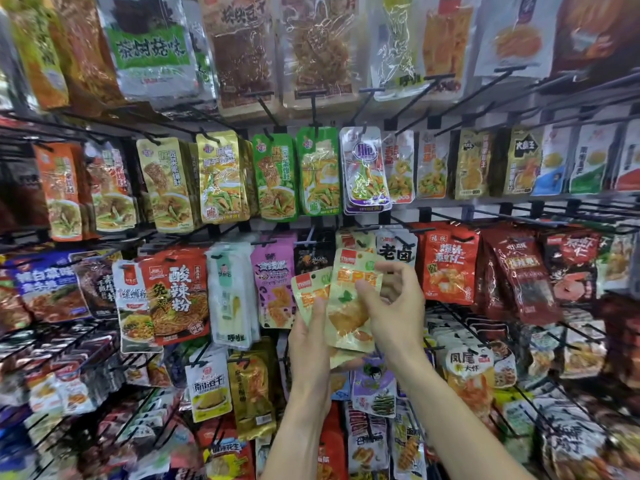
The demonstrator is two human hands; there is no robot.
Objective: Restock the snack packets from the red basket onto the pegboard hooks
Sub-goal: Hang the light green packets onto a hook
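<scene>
Both hands hold yellow packets [346,306] between them: left hand [310,337] grips the stack from below, right hand [391,306] pinches the front one. They look light, floppy, slick; I'd hold near the top hole.

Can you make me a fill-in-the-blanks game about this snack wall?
1. The left hand holds a small stack of ____ packets.
2. The right hand pinches the ____ packet of that stack.
3. The big red packet hangs to the ____ of both hands.
4. The two green packets hang ____ the hands.

Missing words: yellow; front; left; above
</scene>
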